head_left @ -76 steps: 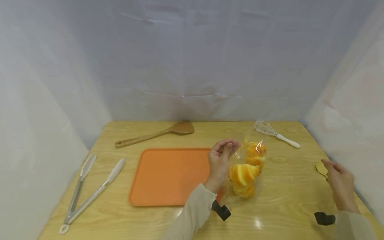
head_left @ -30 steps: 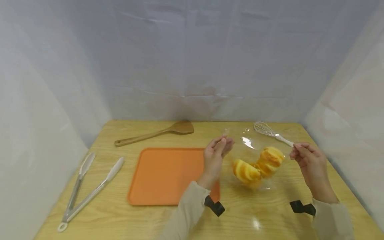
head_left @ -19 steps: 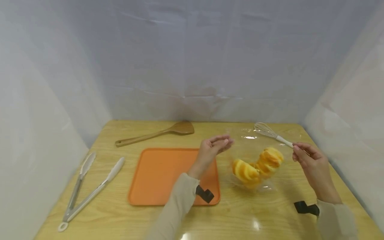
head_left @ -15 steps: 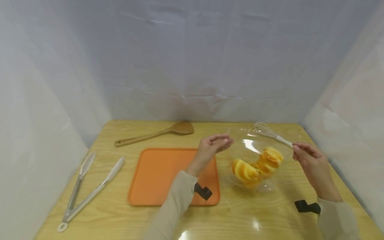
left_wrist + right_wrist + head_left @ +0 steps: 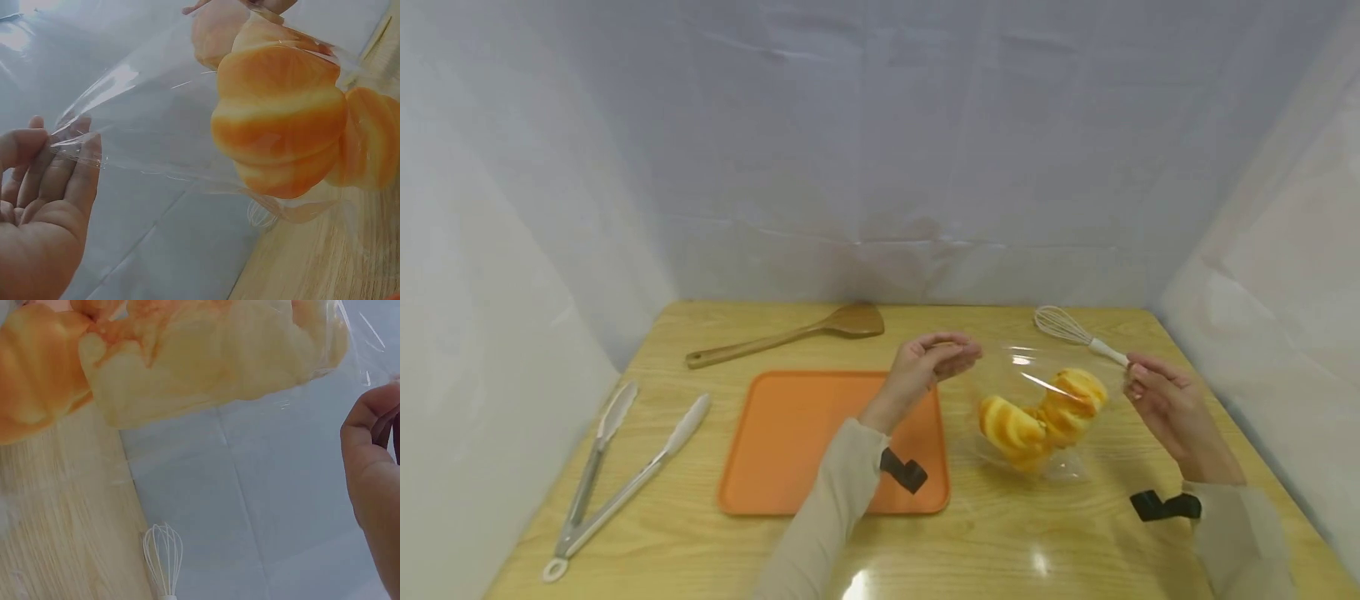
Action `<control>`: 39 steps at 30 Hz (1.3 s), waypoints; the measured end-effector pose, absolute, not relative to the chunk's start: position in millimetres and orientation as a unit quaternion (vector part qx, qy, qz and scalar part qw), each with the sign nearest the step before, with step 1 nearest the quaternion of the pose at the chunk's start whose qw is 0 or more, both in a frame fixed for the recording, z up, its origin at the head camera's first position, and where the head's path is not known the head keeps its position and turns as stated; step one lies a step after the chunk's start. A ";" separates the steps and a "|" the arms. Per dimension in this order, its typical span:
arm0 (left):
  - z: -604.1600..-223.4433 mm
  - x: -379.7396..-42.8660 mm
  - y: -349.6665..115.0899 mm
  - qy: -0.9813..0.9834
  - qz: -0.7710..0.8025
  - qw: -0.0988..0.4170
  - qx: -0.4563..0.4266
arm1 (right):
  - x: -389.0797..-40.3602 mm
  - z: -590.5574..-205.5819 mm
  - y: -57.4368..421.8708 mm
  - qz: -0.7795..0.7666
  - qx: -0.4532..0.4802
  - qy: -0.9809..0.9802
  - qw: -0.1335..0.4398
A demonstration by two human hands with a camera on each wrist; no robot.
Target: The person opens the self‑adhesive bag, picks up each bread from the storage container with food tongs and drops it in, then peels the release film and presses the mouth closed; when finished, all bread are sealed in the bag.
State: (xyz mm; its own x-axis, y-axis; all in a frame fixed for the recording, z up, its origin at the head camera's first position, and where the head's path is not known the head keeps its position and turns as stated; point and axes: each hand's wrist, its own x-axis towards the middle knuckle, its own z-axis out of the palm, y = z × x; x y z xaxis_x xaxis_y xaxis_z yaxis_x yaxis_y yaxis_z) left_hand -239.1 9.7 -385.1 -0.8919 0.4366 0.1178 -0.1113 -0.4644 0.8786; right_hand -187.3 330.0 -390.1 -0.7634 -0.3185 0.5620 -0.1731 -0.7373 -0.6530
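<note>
A clear plastic bag (image 5: 1011, 371) holding golden-brown bread rolls (image 5: 1011, 429) is stretched between the two hands, above the right part of the table. In the left wrist view the left hand (image 5: 53, 194) pinches one corner of the bag (image 5: 144, 119) between thumb and fingers. The right hand (image 5: 1172, 408) pinches the opposite side; in the right wrist view only part of that hand (image 5: 375, 450) shows, at the film's edge. From the head view, the left hand (image 5: 921, 367) is over the orange tray's right back corner. The film is too transparent to tell where its mouth lies.
An orange tray (image 5: 805, 450) lies mid-table. Open tongs (image 5: 625, 492) lie at the left, a wooden spatula (image 5: 797, 332) at the back. A white whisk (image 5: 1071, 329) lies at the back right, its handle end partly hidden by the right hand. White sheeting (image 5: 850, 167) walls the table.
The right hand, earlier at the table's right edge near a round yellow thing, has moved left and gripped the bag. The bag is spread wider; the left hand has shifted slightly left.
</note>
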 end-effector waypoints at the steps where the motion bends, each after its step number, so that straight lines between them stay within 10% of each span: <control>1: -385.1 -239.0 9.6 0.488 0.841 0.166 0.163 | -188.4 -391.0 329.5 -0.868 -0.346 0.352 0.049; 20: -385.4 -242.7 11.3 0.490 0.837 0.164 0.181 | -197.3 -386.4 320.6 -0.870 -0.371 0.320 0.058; 39: -383.8 -237.2 16.1 0.569 0.797 0.076 0.187 | -188.2 -379.3 316.7 -0.792 -0.304 0.513 -0.133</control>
